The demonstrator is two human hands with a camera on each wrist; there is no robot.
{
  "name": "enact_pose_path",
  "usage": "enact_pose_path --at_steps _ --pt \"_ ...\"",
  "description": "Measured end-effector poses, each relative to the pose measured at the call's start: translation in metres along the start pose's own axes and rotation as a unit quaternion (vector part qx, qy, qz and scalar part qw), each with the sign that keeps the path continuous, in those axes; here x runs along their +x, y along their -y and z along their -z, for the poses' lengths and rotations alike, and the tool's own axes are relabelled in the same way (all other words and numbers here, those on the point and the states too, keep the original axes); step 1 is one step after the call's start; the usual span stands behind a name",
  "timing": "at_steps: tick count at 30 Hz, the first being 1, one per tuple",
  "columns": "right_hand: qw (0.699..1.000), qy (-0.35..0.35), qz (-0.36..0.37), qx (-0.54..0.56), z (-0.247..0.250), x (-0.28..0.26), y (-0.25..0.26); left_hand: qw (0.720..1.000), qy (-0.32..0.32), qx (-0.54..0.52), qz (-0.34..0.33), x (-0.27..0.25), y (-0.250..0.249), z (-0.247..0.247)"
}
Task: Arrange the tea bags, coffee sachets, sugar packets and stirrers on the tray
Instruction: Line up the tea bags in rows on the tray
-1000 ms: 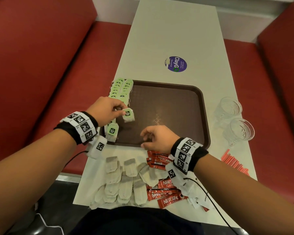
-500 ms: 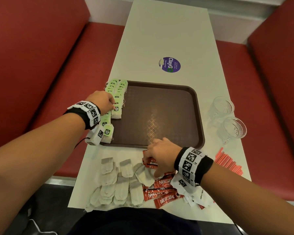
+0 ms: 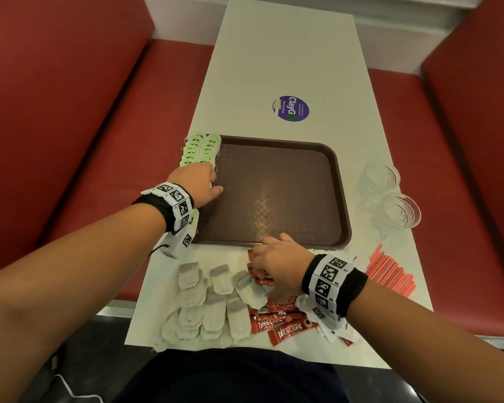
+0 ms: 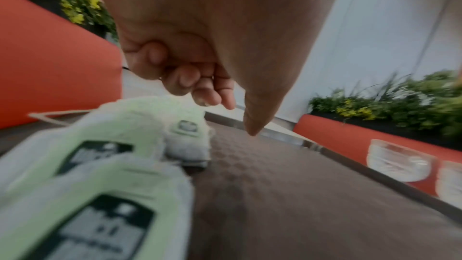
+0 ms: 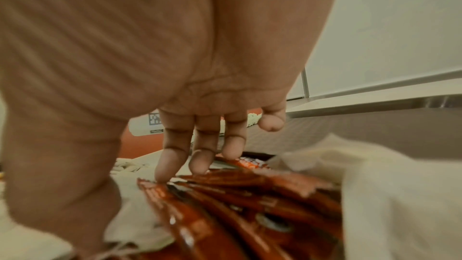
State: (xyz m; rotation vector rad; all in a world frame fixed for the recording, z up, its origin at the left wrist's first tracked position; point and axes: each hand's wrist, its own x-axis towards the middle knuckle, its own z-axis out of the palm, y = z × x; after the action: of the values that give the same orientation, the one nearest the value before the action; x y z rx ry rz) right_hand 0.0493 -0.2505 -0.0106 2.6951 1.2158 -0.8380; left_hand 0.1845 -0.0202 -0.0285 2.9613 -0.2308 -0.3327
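A brown tray (image 3: 288,158) lies mid-table. Green-tagged tea bags (image 3: 200,149) run in two rows down its left edge, blurred and close in the left wrist view (image 4: 125,126). My left hand (image 3: 197,181) hovers over that row with its fingers (image 4: 190,80) curled, thumb out and nothing in it. Red coffee sachets (image 3: 282,327) lie in front of the tray. My right hand (image 3: 274,263) reaches onto them, and its straight fingers (image 5: 175,151) touch a sachet (image 5: 225,181). Plain white tea bags (image 3: 207,298) sit to their left.
Two clear glasses (image 3: 381,177) (image 3: 400,212) stand right of the tray. Red stirrers (image 3: 390,271) lie at the table's right front. White sugar packets (image 3: 332,333) lie under my right wrist. A round purple sticker (image 3: 290,108) is beyond the tray. Red benches flank the table.
My left hand carried a green tea bag to the row at the tray's left edge and now holds nothing. My right hand drew back from the tray's front onto the coffee sachets.
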Motion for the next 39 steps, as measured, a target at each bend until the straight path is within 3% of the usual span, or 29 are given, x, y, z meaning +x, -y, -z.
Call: enact_pose_path --at_steps 4,8,12,17,25,31,35,39 --pt "1.0 -0.018 -0.009 0.013 -0.001 -0.002 0.003 0.986 0.037 -0.05 -0.155 -0.042 -0.028 0.005" --pt "0.997 -0.058 -0.03 0.048 -0.001 -0.004 0.0 0.946 0.12 -0.022 -0.301 -0.087 -0.043 -0.001" --pt "0.985 -0.084 -0.072 0.132 0.001 -0.012 -0.005 0.912 0.167 -0.005 -0.374 -0.114 -0.052 -0.013" --pt "0.963 -0.105 -0.122 0.217 0.003 -0.019 -0.012 0.89 0.167 0.047 -0.421 -0.131 -0.07 -0.033" --pt "0.943 -0.159 -0.158 0.244 0.001 -0.015 -0.023 0.89 0.167 0.126 -0.406 -0.134 -0.089 -0.05" --pt "0.921 -0.256 -0.141 0.259 -0.002 -0.011 -0.025 0.903 0.202 0.009 -0.378 -0.107 -0.076 -0.019" --pt "0.877 -0.285 -0.149 0.356 0.004 -0.007 -0.022 0.93 0.148 -0.086 -0.325 -0.088 -0.05 0.005" --pt "0.863 -0.269 -0.126 0.409 0.017 0.004 -0.013 0.942 0.074 -0.195 -0.262 -0.077 -0.025 0.022"
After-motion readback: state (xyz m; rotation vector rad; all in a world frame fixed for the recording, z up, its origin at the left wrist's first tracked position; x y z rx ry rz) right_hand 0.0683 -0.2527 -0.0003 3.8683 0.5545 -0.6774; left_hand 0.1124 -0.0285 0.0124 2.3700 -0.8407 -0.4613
